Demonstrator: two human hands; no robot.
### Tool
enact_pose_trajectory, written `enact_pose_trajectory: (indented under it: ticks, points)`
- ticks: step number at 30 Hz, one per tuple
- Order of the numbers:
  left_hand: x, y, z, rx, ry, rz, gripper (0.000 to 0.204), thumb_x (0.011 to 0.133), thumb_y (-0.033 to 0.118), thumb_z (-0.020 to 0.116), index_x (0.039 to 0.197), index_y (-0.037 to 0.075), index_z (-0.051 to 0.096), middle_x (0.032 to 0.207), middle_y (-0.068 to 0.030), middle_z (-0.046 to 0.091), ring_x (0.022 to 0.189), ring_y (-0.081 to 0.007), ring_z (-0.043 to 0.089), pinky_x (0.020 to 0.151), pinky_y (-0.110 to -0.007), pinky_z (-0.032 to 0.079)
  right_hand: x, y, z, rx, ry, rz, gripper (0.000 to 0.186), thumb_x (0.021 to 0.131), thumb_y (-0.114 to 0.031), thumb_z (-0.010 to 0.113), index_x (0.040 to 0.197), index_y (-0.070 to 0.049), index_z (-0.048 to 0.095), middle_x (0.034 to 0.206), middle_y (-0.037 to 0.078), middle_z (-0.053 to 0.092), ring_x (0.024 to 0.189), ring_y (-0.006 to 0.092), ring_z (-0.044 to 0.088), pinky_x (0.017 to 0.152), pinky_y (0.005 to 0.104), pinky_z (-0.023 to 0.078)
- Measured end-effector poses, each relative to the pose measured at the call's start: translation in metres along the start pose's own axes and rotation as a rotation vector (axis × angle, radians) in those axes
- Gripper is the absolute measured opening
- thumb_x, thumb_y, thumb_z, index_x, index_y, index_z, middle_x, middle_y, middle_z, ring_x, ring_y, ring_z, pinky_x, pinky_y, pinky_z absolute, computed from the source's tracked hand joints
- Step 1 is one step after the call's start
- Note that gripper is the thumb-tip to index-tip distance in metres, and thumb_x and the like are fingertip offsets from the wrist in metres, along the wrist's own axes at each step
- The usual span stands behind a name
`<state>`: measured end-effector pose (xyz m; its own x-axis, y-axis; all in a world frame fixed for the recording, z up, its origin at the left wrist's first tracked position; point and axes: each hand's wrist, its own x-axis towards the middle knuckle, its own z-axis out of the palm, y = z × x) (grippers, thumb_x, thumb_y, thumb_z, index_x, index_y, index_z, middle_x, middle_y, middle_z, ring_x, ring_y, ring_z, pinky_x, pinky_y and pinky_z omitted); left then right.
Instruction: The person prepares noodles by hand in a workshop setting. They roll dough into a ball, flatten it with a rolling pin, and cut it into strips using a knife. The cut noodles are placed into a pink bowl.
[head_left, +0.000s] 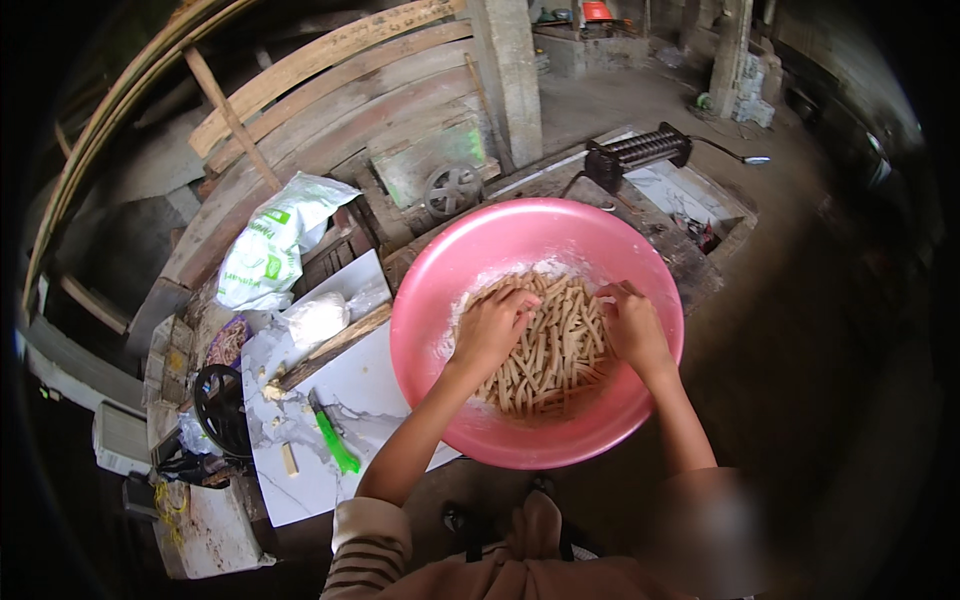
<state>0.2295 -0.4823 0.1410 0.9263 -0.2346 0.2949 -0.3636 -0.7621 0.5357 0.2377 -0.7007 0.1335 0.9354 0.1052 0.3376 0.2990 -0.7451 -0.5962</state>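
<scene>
A wide pink basin (425, 300) holds a heap of pale tan sticks (548, 360), with white powder dusted around them and up the wall. My left hand (492, 328) is over the left side of the heap, its fingers curled together. Opposite it, my right hand (636, 325) bends its fingers inward at the right edge of the heap, close to the basin's wall. Both hands are closed; whatever the fingertips hold, if anything, is hidden.
Left of the basin, a knife with a green handle (335, 440) and a small pale block (289, 459) lie on a white marbled board (300, 500). A bag of white powder (318, 318), a wooden strip (335, 346) and a white-green sack (275, 245) sit farther back. Behind stands a black roller machine (640, 155).
</scene>
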Motion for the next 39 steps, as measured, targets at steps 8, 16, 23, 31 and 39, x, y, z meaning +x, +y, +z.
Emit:
enact_pose_trajectory:
  ticks: [8,16,23,31,39]
  points:
    - [-0.121,-0.026,-0.094,-0.094,0.593,-0.216,0.014,0.084,0.012,0.067,0.083,0.000,0.061,0.078,-0.0083,0.065,0.071,-0.0211,0.062,0.065,-0.031,0.047,-0.034,-0.119,0.000,0.336,0.070,-0.015,0.012,0.087,-0.004,0.055,0.096,-0.002,0.062,0.086,0.016,0.063,0.071,0.0309,0.061,0.066,0.0378,0.048]
    - [-0.295,-0.094,-0.144,-0.165,0.790,-0.678,0.012,0.085,0.011,0.066,0.086,0.000,0.062,0.078,-0.0082,0.067,0.073,-0.0165,0.062,0.067,-0.029,0.048,-0.074,-0.240,0.132,0.657,-0.386,-0.220,0.014,0.088,-0.001,0.051,0.098,-0.001,0.060,0.087,0.013,0.065,0.071,0.0219,0.065,0.062,0.0312,0.051]
    - [-0.385,-0.180,-0.175,-0.076,0.798,-0.759,0.014,0.084,0.009,0.064,0.096,0.002,0.063,0.085,-0.0101,0.065,0.080,-0.0232,0.064,0.074,-0.034,0.049,-0.115,-0.326,0.277,0.744,-0.806,-0.264,0.012,0.090,-0.002,0.051,0.097,0.000,0.061,0.085,0.011,0.067,0.075,0.0173,0.067,0.064,0.0284,0.052]
    - [-0.416,-0.269,-0.172,-0.004,0.541,-0.603,0.028,0.083,0.010,0.060,0.111,0.006,0.059,0.095,-0.0145,0.060,0.091,-0.0345,0.057,0.082,-0.042,0.046,-0.157,-0.353,0.408,0.486,-0.679,-0.419,0.016,0.079,-0.003,0.063,0.095,-0.003,0.061,0.089,0.015,0.061,0.080,0.0299,0.061,0.071,0.0383,0.050]
    - [-0.408,-0.291,-0.179,0.000,0.392,-0.554,0.022,0.078,0.010,0.065,0.099,0.007,0.059,0.095,-0.0143,0.057,0.091,-0.0353,0.056,0.079,-0.043,0.046,-0.170,-0.358,0.418,0.355,-0.560,-0.505,0.020,0.075,0.000,0.066,0.093,-0.003,0.058,0.089,0.014,0.058,0.082,0.0292,0.059,0.073,0.0388,0.050]
